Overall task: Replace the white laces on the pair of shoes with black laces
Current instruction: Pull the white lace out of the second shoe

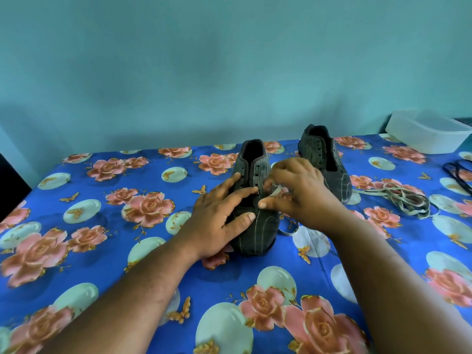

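White lace sits pinched in my right hand, just right of the near shoe my flat left hand steadies.

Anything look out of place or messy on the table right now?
Nothing damaged. The only untidy spot is a loose white lace heaped in a tangle on the tablecloth right of the far shoe, which shows bare eyelets. The left hand steadies the near shoe while the right hand pinches its white lace.
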`<state>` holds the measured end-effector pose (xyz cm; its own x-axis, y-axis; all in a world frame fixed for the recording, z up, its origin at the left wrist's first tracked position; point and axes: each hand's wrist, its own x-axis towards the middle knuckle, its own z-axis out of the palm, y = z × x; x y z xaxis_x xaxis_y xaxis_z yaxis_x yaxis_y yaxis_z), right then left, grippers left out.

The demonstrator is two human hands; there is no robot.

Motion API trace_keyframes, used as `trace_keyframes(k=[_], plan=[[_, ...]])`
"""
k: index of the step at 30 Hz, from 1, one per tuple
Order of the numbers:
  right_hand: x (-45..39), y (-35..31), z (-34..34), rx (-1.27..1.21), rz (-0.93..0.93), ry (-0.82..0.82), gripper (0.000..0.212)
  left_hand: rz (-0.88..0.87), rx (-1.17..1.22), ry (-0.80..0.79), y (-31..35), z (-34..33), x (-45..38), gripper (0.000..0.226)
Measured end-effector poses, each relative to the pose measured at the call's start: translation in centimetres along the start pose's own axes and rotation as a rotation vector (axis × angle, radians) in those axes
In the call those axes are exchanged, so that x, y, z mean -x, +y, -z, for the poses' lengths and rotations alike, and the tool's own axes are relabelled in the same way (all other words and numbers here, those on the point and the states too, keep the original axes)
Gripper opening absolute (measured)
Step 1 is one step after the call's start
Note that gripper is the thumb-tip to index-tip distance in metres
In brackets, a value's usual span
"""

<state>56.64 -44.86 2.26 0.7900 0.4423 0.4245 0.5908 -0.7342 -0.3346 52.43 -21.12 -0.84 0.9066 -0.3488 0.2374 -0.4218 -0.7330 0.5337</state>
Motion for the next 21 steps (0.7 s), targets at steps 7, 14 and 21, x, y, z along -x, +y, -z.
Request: trace_keyframes(k=[7, 14, 21], plan=[[-0.2, 0.1, 0.0, -0.301, -0.036, 0.087, 0.017, 0.034, 0.093, -0.084, 0.6, 0.2, 0.2, 0.086], [-0.3, -0.3, -1.0, -0.209, -0.307, 0.085, 0.017, -0.092, -0.002, -0.158, 1.6, 0.4, 0.6, 0.131], [-0.2, -0.9, -2.4, -0.476, -0.26, -0.101, 0.032, -0.181, -0.243, -0.001, 0.9, -0.7, 0.2, 0.091]])
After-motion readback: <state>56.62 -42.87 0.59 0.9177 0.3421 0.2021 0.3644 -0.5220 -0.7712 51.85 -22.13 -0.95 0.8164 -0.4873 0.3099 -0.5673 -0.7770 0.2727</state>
